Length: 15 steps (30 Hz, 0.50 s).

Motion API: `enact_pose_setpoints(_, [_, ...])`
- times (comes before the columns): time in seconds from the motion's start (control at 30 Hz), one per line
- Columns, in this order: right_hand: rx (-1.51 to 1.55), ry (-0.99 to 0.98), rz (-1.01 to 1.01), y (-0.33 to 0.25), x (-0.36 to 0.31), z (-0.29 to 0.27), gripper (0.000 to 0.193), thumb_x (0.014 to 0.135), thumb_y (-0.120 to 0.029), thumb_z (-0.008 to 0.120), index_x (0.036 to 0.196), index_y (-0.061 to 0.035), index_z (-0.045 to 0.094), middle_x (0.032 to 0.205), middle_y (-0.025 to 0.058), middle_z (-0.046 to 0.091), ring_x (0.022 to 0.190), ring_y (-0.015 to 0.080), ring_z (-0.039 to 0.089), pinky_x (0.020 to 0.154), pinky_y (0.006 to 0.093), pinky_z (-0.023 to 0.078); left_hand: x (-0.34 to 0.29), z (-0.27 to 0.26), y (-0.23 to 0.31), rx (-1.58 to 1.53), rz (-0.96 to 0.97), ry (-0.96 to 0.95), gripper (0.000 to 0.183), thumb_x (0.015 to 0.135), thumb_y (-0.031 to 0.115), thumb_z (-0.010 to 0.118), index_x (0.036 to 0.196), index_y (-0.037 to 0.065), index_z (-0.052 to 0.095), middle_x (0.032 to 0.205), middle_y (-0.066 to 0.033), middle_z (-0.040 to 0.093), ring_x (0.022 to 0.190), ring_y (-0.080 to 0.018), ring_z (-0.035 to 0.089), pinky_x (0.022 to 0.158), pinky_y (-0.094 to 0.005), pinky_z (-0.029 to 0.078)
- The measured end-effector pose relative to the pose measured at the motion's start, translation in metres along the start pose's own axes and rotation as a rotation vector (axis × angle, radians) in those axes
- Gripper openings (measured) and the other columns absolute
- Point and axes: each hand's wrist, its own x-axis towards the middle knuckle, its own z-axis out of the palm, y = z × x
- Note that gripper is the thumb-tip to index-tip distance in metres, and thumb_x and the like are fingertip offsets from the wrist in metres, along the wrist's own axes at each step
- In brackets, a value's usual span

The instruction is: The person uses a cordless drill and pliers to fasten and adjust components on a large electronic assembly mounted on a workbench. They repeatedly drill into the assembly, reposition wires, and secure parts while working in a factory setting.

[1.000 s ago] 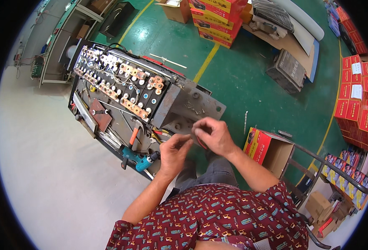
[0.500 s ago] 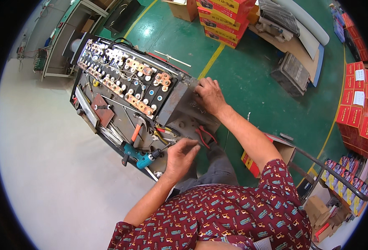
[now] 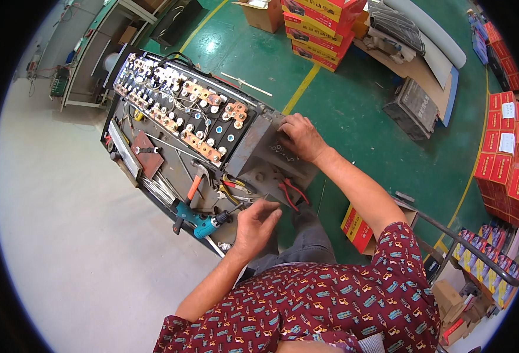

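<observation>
Here, the right hand rests spread, gripping nothing, on the grey metal plate at the battery tray's right end, while the left hand presses loosely curled fingers on the tray's near edge beside the teal drill.

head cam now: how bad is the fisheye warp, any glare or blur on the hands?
Head view: strong fisheye, black corners, yellow floor line and stacked red boxes bend toward the rim. Lighting even and diffuse, shadows soft; the pale floor at left looks washed out. Left hand and right hand on the grey metal plate are fairly sharp; rim detail is smeared.
</observation>
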Motion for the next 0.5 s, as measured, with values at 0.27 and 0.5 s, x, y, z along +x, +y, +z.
enact_pose_setpoints(0.27, [-0.097, -0.065, 0.231, -0.014, 0.008, 0.008, 0.009, 0.078, -0.011, 0.07, 0.085, -0.007, 0.067, 0.104, 0.0109, 0.06, 0.107, 0.033, 0.058, 0.087, 0.0459, 0.047, -0.002, 0.002, -0.001, -0.001, 0.017, 0.0, 0.017, 0.094, 0.004, 0.072, 0.109, -0.004, 0.068, 0.085, -0.0002, 0.068, 0.077, -0.0055, 0.061, 0.07, -0.0231, 0.051])
enact_pose_setpoints(0.5, [0.037, 0.052, 0.282, -0.015, 0.003, 0.016, 0.006, 0.081, -0.008, 0.068, 0.087, -0.0072, 0.069, 0.104, 0.0103, 0.064, 0.107, 0.0332, 0.06, 0.087, 0.0464, 0.047, -0.003, -0.002, -0.003, -0.005, -0.011, 0.011, 0.017, 0.095, 0.004, 0.072, 0.109, -0.004, 0.068, 0.084, -0.0001, 0.068, 0.076, -0.0057, 0.06, 0.069, -0.0232, 0.051])
